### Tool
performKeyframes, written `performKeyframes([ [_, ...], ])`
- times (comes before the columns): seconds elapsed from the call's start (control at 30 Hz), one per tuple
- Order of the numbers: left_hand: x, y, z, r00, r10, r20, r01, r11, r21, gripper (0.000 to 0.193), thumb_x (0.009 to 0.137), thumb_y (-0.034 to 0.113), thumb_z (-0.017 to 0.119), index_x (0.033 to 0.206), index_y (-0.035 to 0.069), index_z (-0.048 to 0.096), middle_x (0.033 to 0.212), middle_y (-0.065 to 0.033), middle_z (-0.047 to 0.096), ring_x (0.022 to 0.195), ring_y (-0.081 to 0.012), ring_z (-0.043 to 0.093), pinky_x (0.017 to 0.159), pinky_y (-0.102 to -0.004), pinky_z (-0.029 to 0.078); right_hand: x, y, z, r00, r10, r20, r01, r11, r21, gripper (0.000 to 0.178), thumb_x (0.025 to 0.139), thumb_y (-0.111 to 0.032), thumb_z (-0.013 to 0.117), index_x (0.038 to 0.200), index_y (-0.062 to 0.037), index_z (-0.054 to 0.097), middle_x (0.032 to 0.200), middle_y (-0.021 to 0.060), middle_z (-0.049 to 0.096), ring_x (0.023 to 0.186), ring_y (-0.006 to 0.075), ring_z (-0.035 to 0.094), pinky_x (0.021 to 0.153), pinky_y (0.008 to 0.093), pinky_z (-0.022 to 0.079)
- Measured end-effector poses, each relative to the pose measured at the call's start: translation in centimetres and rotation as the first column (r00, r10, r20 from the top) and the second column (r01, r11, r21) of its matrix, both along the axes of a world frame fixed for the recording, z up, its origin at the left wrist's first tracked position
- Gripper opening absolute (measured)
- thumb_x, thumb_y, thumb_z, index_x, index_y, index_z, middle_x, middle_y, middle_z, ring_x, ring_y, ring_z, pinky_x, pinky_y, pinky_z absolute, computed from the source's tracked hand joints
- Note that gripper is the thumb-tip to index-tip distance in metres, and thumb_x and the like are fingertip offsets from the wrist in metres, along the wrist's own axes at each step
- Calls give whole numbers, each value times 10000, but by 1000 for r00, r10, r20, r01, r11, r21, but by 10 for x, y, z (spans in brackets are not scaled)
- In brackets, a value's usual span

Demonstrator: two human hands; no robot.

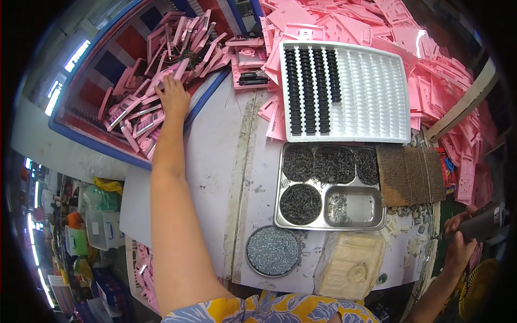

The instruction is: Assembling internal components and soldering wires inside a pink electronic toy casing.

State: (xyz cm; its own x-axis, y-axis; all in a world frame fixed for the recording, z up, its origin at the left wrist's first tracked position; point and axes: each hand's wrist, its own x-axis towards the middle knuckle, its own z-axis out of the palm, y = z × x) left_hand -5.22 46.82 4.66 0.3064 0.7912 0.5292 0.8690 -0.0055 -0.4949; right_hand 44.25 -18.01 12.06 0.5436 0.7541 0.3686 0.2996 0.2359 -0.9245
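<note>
My left hand reaches into a blue-rimmed bin at the far left. Its thumb and fingers close over a pink plastic housing on a heap of similar parts; the fingertips partly cover it. Wires and small fittings show among the heap. At the right rim my right hand grips the underside of a dark grey handheld tool, which points left. More fingers lie beside the tool; whose they are, I cannot tell.
A white tray holds rows of black parts. Below it, a steel compartment tray carries small black pieces. Nearer me are a round tin of tiny metallic pieces and a wrapped beige block. Pink panels pile up behind; cardboard lies right.
</note>
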Motion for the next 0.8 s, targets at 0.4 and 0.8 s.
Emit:
performKeyframes([
  [0.4,-22,-266,112,-753,76,654,522,675,522,480,1021,208,521,1408,-74,491,1365,-154,574,1238,-296,569,1104,-496,460,-116,5,-46,950,218,225,-241,967,79,496,799,-11,665,1286,28,584,1173,151,648,1079,251,624,927,358,492],
  [0.8,77,-599,30,108,688,717,991,-134,-20,685,869,172,743,1474,17,461,1576,-189,359,1399,-282,427,1090,-463,416,-162,12,-89,712,355,-605,-379,921,94,456,1019,-275,591,1362,22,545,1246,129,666,1106,203,662,983,360,523],
])
